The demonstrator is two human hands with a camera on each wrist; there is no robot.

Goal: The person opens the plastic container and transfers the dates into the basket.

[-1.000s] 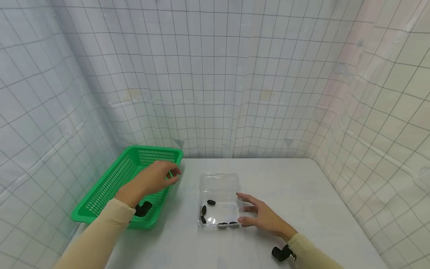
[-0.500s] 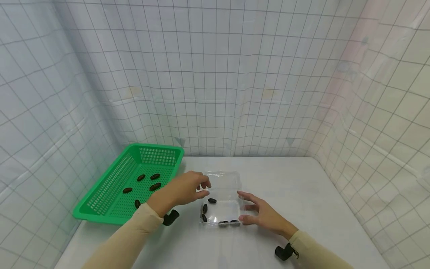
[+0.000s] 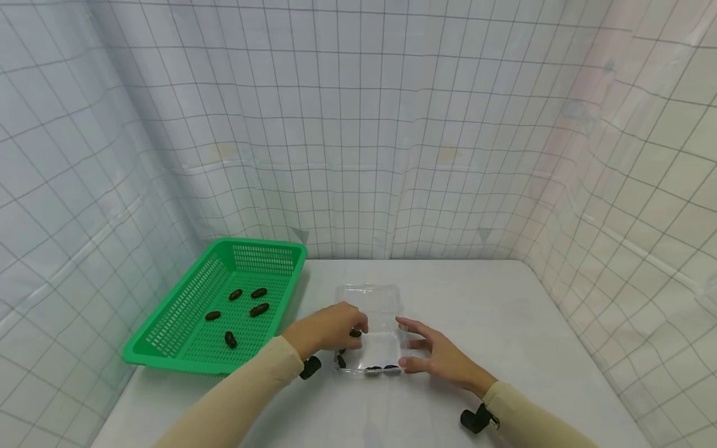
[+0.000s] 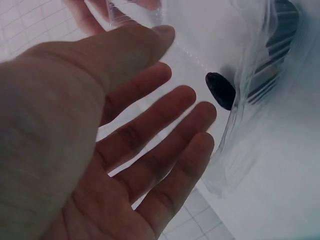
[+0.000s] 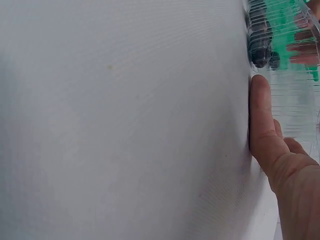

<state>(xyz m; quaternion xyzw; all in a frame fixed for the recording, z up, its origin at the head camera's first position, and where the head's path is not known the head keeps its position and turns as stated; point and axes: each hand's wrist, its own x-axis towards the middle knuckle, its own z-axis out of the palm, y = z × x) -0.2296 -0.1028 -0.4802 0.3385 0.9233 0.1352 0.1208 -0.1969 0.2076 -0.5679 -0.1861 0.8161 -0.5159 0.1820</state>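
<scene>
A clear hinged plastic box (image 3: 378, 351) lies on the table, its lid (image 3: 370, 298) laid back toward the far side. Several dark oval pieces that look like dates (image 3: 342, 361) rest in it, along the left and front walls. My left hand (image 3: 330, 326) hovers over the box's left part. In the left wrist view its fingers (image 4: 165, 107) are spread and relaxed, with a dark date (image 4: 220, 91) beyond the tips. My right hand (image 3: 445, 361) touches the box's right wall, thumb (image 5: 261, 105) along its side, fingers extended. Part of the left-hand dates is hidden behind my left hand.
A green perforated basket (image 3: 168, 363) stands at the left with several more dark dates (image 3: 259, 310) spread on its floor. White gridded curtains (image 3: 358, 155) enclose the white table (image 3: 476, 305) at the back and both sides.
My left hand has moved right from over the basket to above the box, uncovering the dates in the basket. My right hand has stayed at the box's right side.
</scene>
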